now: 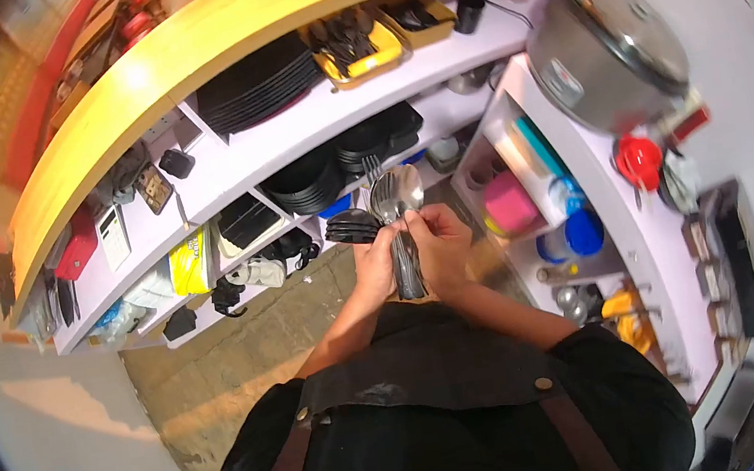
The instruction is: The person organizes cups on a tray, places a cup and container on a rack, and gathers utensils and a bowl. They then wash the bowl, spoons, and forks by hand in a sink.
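My left hand [378,265] is closed round a bundle of cutlery in front of my apron. Dark spoons [353,226] fan out of it to the left, and a metal fork [373,170] sticks up at the top. Bunched handles [408,275] hang down between my two hands. My right hand [444,243] is closed against the same bundle from the right, its thumb and fingers at the neck of a shiny metal spoon [408,186]. Where exactly each handle is gripped is partly hidden by the fingers.
Ahead, a shelf holds stacked black plates [262,82], a yellow cutlery tray [371,63] and black bowls [303,183]. To the right, a large steel cooker [598,51] and a red item [639,159] stand on a side counter. A calculator [113,238] lies at left.
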